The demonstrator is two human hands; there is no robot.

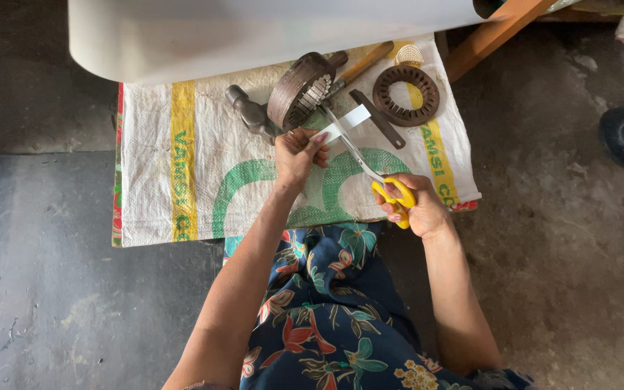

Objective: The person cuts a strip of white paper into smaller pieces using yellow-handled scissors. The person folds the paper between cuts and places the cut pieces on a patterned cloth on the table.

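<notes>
Overhead: woven white sack (182, 166) with yellow stripes and green ring spread flat on grey concrete floor (52, 274). Round ribbed metal stator (299, 89) stands on edge on sack, hammer (248, 112) beside it, flat dark toothed ring (406, 95) to right. Right hand (413, 206) grips yellow-handled scissors (370, 170), blades parted around white paper strip (344, 124). Left hand (299, 155) pinches strip's near end, just below stator.
</notes>
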